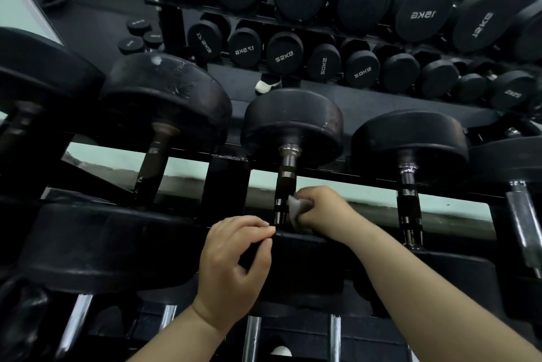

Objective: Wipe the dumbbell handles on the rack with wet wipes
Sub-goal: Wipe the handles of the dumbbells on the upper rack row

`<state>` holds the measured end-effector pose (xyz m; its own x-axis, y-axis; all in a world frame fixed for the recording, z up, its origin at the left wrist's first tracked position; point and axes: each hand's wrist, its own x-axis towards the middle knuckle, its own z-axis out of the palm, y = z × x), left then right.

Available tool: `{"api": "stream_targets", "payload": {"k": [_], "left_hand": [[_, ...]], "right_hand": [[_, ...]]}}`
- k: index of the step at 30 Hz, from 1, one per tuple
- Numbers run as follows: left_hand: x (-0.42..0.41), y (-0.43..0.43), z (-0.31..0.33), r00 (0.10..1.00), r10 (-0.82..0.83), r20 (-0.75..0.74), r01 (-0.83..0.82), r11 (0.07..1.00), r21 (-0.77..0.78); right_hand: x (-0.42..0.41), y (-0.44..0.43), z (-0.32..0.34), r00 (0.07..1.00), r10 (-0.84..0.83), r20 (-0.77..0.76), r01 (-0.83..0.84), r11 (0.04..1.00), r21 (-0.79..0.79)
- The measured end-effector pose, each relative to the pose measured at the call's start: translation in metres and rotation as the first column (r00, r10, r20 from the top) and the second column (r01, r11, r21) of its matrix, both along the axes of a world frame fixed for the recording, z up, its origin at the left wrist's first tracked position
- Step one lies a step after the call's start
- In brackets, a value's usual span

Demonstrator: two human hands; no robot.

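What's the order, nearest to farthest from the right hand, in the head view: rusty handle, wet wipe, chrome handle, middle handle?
1. wet wipe, pinched in the right hand itself.
2. middle handle, just left of the hand, right beside the wipe.
3. chrome handle, one dumbbell over to the right.
4. rusty handle, far off to the left.

Both forearms are showing bare right down to the lower edge of the view. The left hand (234, 262) and the right hand (322, 209) are showing bare too, the left one's nails looking short and rounded.
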<state>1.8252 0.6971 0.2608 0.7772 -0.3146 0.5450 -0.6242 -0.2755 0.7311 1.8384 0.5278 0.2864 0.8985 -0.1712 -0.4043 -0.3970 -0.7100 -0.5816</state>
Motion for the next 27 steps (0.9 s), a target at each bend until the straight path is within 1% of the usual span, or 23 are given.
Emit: {"api": "stream_targets", "payload": {"k": [1, 2, 4, 5, 6, 7, 9, 11, 13, 15, 17, 19, 20, 21, 23, 25, 26, 27], "left_hand": [[0.000, 0.000, 0.000, 1.000, 0.002, -0.004, -0.002, 1.000, 0.000], [0.000, 0.000, 0.000, 1.000, 0.006, -0.009, -0.006, 1.000, -0.003], [0.000, 0.000, -0.001, 1.000, 0.006, -0.019, -0.006, 1.000, -0.003], [0.000, 0.000, -0.001, 1.000, 0.002, -0.019, -0.002, 1.000, 0.001], [0.000, 0.001, -0.001, 1.000, -0.001, -0.017, 0.001, 1.000, 0.007], [0.000, 0.000, 0.000, 1.000, -0.002, -0.015, 0.002, 1.000, 0.014], [0.000, 0.000, 0.001, 1.000, -0.006, -0.017, 0.007, 1.000, 0.028], [0.001, 0.001, 0.002, 0.999, -0.015, -0.050, 0.017, 0.999, 0.045], [0.001, 0.002, 0.008, 0.987, -0.044, -0.156, 0.054, 0.997, 0.057], [0.003, 0.000, 0.023, 0.941, -0.063, -0.331, 0.074, 0.997, 0.019], [0.012, -0.008, 0.037, 0.869, -0.060, -0.491, 0.052, 0.998, -0.030], [0.028, -0.015, 0.051, 0.711, -0.141, -0.689, 0.112, 0.990, -0.087], [0.036, -0.018, 0.057, 0.635, -0.205, -0.745, 0.169, 0.978, -0.125], [0.042, -0.019, 0.061, 0.586, -0.259, -0.768, 0.240, 0.961, -0.140], [0.047, -0.017, 0.064, 0.535, -0.300, -0.790, 0.327, 0.935, -0.134], [0.051, -0.012, 0.063, 0.500, -0.286, -0.818, 0.290, 0.945, -0.152], [0.054, -0.010, 0.061, 0.494, -0.249, -0.833, 0.234, 0.961, -0.149], [0.058, -0.008, 0.059, 0.512, -0.182, -0.839, 0.164, 0.980, -0.113]], "right_hand": [[0.002, -0.003, 0.003, 1.000, -0.015, 0.008, 0.015, 1.000, -0.003], [0.006, -0.006, 0.005, 0.996, -0.075, 0.043, 0.075, 0.997, 0.005], [0.018, -0.009, 0.010, 0.951, -0.275, 0.141, 0.258, 0.958, 0.126], [0.022, -0.010, 0.010, 0.922, -0.342, 0.184, 0.312, 0.934, 0.174], [0.025, -0.008, 0.010, 0.910, -0.358, 0.206, 0.329, 0.930, 0.163], [0.024, -0.005, 0.009, 0.916, -0.344, 0.205, 0.326, 0.938, 0.120], [0.016, -0.002, 0.009, 0.947, -0.288, 0.146, 0.277, 0.957, 0.092], [0.002, -0.003, 0.011, 0.968, -0.234, 0.088, 0.213, 0.957, 0.197], [-0.010, -0.007, 0.018, 0.954, -0.275, 0.117, 0.216, 0.906, 0.364], [-0.018, -0.006, 0.030, 0.932, -0.323, 0.163, 0.206, 0.844, 0.495], [-0.020, -0.001, 0.039, 0.920, -0.342, 0.189, 0.162, 0.774, 0.613], [-0.019, 0.005, 0.044, 0.915, -0.346, 0.206, 0.128, 0.735, 0.665], [-0.019, 0.008, 0.044, 0.915, -0.347, 0.206, 0.126, 0.730, 0.671], [-0.018, 0.010, 0.043, 0.915, -0.348, 0.203, 0.129, 0.731, 0.670], [-0.018, 0.013, 0.040, 0.916, -0.348, 0.198, 0.142, 0.744, 0.652], [-0.019, 0.015, 0.035, 0.913, -0.354, 0.202, 0.149, 0.752, 0.642], [-0.021, 0.016, 0.031, 0.906, -0.365, 0.215, 0.157, 0.761, 0.629], [-0.023, 0.016, 0.028, 0.894, -0.383, 0.233, 0.174, 0.777, 0.605]]}}
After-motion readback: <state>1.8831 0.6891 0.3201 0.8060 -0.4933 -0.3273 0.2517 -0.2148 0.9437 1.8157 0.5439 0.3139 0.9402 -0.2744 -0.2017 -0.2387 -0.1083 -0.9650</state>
